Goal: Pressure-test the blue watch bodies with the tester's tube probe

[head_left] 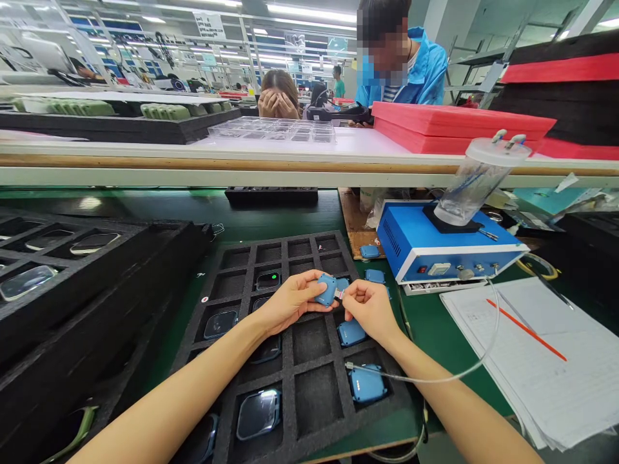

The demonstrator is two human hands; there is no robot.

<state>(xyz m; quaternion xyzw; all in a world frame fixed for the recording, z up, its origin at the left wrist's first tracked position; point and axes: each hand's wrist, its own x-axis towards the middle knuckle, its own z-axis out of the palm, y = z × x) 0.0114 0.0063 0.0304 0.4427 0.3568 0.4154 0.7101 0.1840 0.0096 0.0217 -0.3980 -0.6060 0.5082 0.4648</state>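
My left hand [293, 299] is closed around a blue watch case [327, 290], thumb on top, held above the black foam tray [285, 322]. From the right, the fingertips of my right hand [371, 310] pinch a small white strip [338, 294] at the case's edge; whether it is fixed to the case I cannot tell. Beneath the right hand, a blue case [352, 332] lies in a compartment, and another blue case [367, 383] lies nearer to me. Left in the tray are watches with dark glass, one [258, 414] at the front and one [267, 280] showing a green dot.
A blue machine [445, 241] carries a clear cylinder [476, 183]; its thin tube [493, 335] crosses over my right forearm. Papers [541, 348] with a red pen [527, 330] lie at right. Stacked black foam trays [97, 309] stand at left. A shelf [290, 174] spans the back, with people behind it.
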